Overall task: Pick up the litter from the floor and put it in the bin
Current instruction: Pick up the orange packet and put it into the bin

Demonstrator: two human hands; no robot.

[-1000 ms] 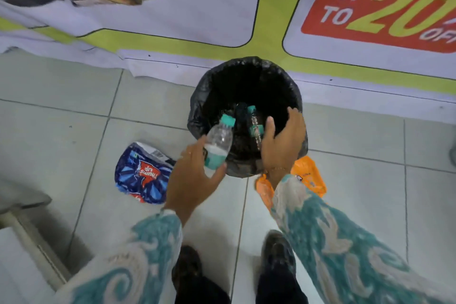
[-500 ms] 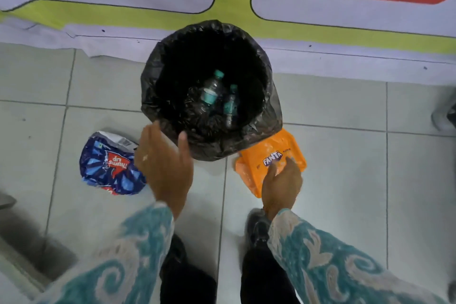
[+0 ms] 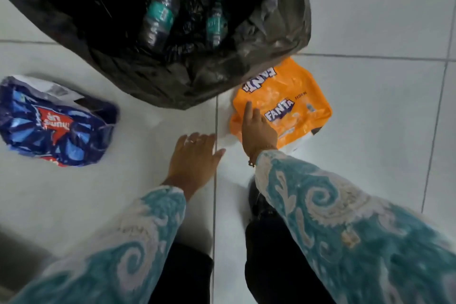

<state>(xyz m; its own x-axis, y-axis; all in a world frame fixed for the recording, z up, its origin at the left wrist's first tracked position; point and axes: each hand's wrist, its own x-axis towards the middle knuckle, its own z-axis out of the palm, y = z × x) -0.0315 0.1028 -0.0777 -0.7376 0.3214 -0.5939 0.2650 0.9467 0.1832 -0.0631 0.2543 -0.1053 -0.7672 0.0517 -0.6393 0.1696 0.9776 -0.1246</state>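
Two plastic bottles (image 3: 159, 13) inside the black-lined bin (image 3: 259, 54), teal caps up. Orange Fanta wrapper (image 3: 293, 103) flat on the tiled floor (image 3: 370, 106), just right of the bin, under the right hand (image 3: 257, 131) (fingers laid on its near edge, no grip visible). Left hand (image 3: 193, 158) empty, fingers spread loosely above the floor. Blue Thums Up wrapper (image 3: 54, 121) crumpled further left, untouched.

"FANTA" on orange wrapper (image 3: 291, 103)
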